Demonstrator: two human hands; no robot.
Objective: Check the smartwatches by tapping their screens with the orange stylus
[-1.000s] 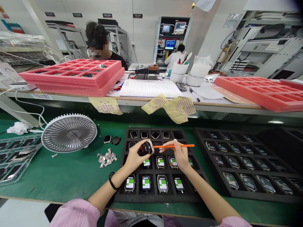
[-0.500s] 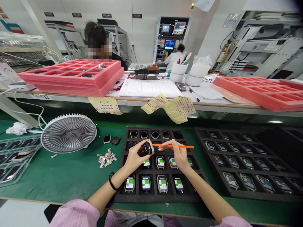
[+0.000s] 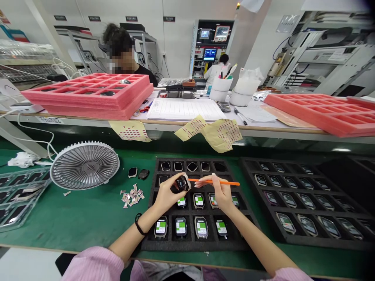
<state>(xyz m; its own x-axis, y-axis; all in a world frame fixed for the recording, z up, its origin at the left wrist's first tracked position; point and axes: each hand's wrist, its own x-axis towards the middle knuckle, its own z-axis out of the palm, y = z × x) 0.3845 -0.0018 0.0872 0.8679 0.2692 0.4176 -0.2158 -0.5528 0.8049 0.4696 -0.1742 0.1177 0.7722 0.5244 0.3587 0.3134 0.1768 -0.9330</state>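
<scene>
My left hand [image 3: 167, 192] is closed around a smartwatch body [image 3: 183, 183], held tilted above a black foam tray [image 3: 190, 245]. A thin orange stick-like tool [image 3: 230, 183] sits in the pinch of my right hand [image 3: 220, 191]. Its left end reaches the side of the watch; the very tip is too small to make out. Below my hands, the tray's compartments hold several watches, the nearer ones with lit green and white screens [image 3: 200, 226], the far row with dark faces [image 3: 178, 166].
A second black foam tray [image 3: 295, 240] with watches lies right. Left are a round grey fan [image 3: 89, 166], small loose connector pieces [image 3: 133, 196], two watch parts [image 3: 133, 172] and a clear tray [image 3: 22, 224]. Pink foam trays [image 3: 129, 97] stand on the shelf; a person [image 3: 143, 72] sits behind.
My hands, the watch and the orange tool stay almost in place, with only a slight shift of the watch. The person behind the shelf has turned their head a little.
</scene>
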